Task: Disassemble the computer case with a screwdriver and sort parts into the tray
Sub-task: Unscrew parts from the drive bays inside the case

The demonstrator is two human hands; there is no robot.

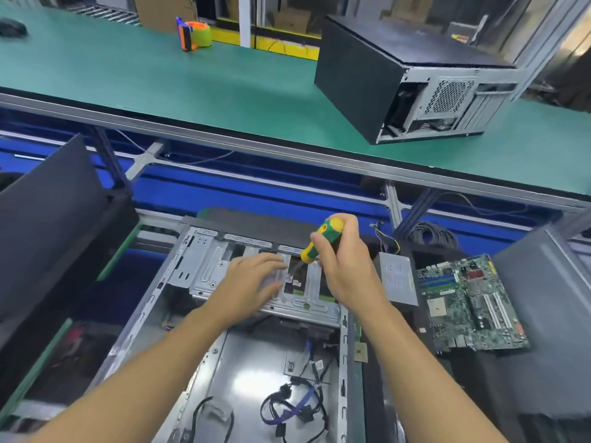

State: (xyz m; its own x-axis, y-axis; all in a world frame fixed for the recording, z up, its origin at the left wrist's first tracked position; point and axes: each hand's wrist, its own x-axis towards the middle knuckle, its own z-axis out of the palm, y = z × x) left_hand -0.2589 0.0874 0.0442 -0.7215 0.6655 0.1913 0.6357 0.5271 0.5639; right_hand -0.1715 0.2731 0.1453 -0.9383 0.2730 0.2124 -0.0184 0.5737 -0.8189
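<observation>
Grips screwdriver [323, 239] in right hand [345, 270], tip down into cage [208, 270]. Presses flat left hand [252, 282] on cage. Inside case [343, 362]: loose cables [294, 410]. Label on box [398, 279] too blurry.

Upper tier: a long bench [160, 91] with a green top and a metal-framed front edge runs across the room. Directly on it, at the right, lies a closed black computer case [367, 75] on its side, its grey rear panel facing the near right. Well apart, toward the far edge, stands an orange and green tape dispenser [193, 35]. A dark object [11, 28] at the far left is too blurred to identify.

Lower tier: a dark work surface [473, 372], largely covered. On it rests an open metal chassis [256, 362]; just to its right lies a silver power supply [399, 279], then a green motherboard [470, 302], face up.
</observation>
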